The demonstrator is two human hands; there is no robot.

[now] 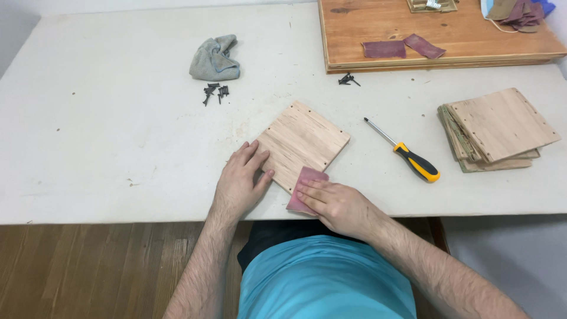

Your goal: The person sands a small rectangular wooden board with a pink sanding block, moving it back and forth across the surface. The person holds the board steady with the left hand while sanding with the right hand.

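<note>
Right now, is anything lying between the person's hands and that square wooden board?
Nothing separates the left hand from the square wooden board; it touches the board's edge. Under the right hand, a reddish sandpaper sheet lies on the board's near corner.

Home woodworking spot, this. White table carries plywood squares, screws, sandpaper. Screwdriver too.

No packages, no labels, no signs, no screens in view, only bare wood pieces, loose tools and cloth on the white table, none of them wrapped, tagged or printed
</note>
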